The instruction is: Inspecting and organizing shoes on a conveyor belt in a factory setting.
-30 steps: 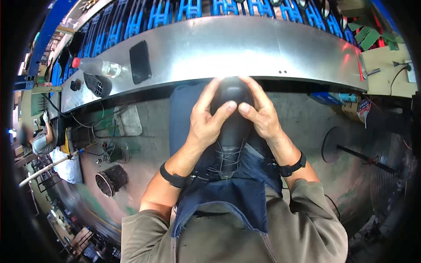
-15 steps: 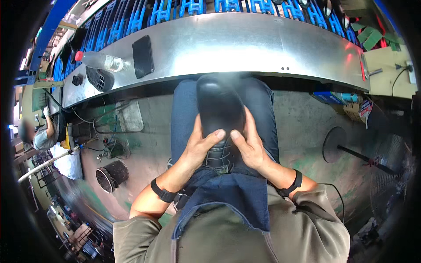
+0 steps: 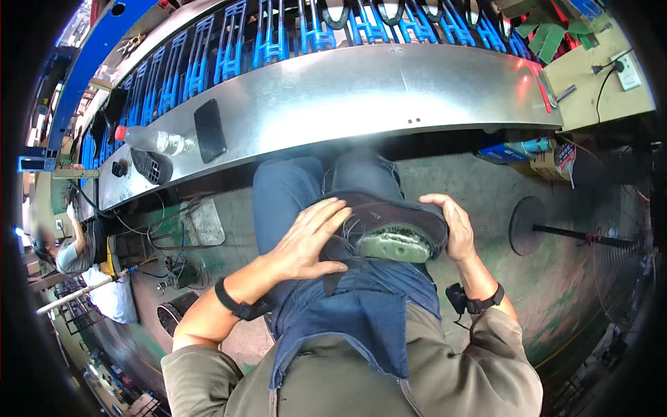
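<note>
A dark shoe (image 3: 368,208) lies crosswise over my lap, with laces at its left part. A green, whitish-edged oval (image 3: 394,244) shows on its near side; whether it is an insert or a lining I cannot tell. My right hand (image 3: 455,226) curls around the shoe's right end, fingers over the top edge. My left hand (image 3: 309,240) is spread, its fingertips lying at the shoe's left part and its thumb apart. The shoe's far side is partly hidden by its own body.
Beyond my knees runs a metal bench edge (image 3: 299,94) with a phone (image 3: 210,131), a clear bottle (image 3: 163,142) and a black sole (image 3: 151,167). Blue racks (image 3: 271,45) line its far side. A round-based stand (image 3: 529,226) is at right; another person (image 3: 69,254) is far left.
The shoe has turned from pointing away to lying crosswise and tilted, exposing the green oval. My left hand has loosened and spread; my right hand has moved rightward and up. The view has shifted.
</note>
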{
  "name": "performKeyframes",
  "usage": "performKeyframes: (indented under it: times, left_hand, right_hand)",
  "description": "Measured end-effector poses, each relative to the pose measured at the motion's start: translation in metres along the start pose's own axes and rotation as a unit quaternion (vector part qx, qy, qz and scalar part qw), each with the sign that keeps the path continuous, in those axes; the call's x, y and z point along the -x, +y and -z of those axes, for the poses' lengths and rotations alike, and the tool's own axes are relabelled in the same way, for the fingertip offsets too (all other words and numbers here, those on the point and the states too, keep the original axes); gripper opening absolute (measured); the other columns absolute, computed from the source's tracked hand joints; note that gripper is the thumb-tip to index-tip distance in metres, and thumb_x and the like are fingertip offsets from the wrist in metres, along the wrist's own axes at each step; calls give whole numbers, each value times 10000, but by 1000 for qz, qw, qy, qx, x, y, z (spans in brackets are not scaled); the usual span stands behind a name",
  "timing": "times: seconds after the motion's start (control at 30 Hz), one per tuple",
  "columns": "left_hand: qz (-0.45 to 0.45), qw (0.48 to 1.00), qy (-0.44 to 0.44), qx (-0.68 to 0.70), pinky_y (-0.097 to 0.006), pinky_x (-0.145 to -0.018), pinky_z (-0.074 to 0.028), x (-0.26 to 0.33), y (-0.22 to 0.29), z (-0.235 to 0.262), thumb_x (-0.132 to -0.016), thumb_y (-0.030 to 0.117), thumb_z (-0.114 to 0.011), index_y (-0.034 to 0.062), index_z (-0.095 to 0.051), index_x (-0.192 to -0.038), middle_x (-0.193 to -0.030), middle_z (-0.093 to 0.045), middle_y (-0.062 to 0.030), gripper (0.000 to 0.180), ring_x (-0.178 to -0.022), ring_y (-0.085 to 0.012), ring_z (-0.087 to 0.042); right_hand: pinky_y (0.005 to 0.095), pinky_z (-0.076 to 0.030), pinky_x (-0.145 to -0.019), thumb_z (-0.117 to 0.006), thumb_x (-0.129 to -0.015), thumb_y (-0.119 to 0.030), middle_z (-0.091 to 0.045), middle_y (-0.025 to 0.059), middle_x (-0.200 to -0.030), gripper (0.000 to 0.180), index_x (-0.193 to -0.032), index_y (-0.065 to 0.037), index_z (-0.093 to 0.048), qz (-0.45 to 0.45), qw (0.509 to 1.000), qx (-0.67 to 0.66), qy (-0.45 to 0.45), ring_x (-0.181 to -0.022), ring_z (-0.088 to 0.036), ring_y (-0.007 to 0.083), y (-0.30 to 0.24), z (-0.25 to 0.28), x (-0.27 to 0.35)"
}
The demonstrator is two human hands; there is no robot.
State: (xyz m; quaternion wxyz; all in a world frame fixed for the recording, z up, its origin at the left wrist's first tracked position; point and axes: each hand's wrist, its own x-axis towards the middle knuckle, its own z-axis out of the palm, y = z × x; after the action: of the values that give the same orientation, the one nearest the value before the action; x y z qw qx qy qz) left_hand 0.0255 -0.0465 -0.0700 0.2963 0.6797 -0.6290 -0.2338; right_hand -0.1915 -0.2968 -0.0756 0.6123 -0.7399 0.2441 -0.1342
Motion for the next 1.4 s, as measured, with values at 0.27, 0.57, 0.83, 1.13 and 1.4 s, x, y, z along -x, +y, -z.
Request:
performKeyframes:
  times: [0.27, 0.57, 0.83, 1.13, 1.4]
  left_hand:
    - [-131, 984, 80, 94, -513, -1110, -388, -70, -47, -26, -665, 370, -879, -18, -470, -1373, -1414, -544, -221, 904, -1305, -387, -538]
    - [262, 773, 308, 489, -424, -1041, -474, -150, -132, 124, -768, 310, -869, -55, -445, -1401, -1274, -613, -158, 845, -1118, -263, -630]
    - [327, 847, 323, -269, -411, -1002, -505, -125, -421, 282, -789, 376, -854, -102, -369, -1419, -1308, -536, -325, 927, -1193, -403, -588]
    - [201, 938, 177, -218, -447, -1140, -392, -167, -249, 251, -824, 218, -794, -19, -519, -1376, -1519, -401, -281, 661, -1397, -443, -413]
    - [-351, 831, 250, -351, -493, -1091, -422, -318, 46, 320, -930, 181, -641, 11, -616, -1266, -1347, -594, -208, 377, -1266, -403, -548]
  right_hand:
    - [318, -499, -840, -305, -1062, -385, -727, 135, -947, 602, -1010, 57, -710, -92, 978, -81, 169, -887, -668, 204, 24, -25, -22]
    - [357, -547, -839, -370, -1037, -612, -689, 150, -1137, 735, -1417, 9, -474, -115, 968, -166, -147, -1036, -657, 230, -24, -17, -344]
    - [484, -423, -1102, -741, -795, -582, -88, 357, -1617, 1198, -1619, -120, -4, -31, 825, 562, 37, -1436, -372, 447, -17, -162, -568]
    - [254, -492, -812, -627, -796, -95, -631, 58, -1085, 746, -1507, -28, -411, -88, 949, -277, -126, -916, -593, 101, -42, -3, -416]
    - [419, -522, -974, -753, -827, -122, -631, 240, -1268, 540, -1316, 14, -568, 143, 956, 158, 200, -1148, -646, 386, 49, -5, -179]
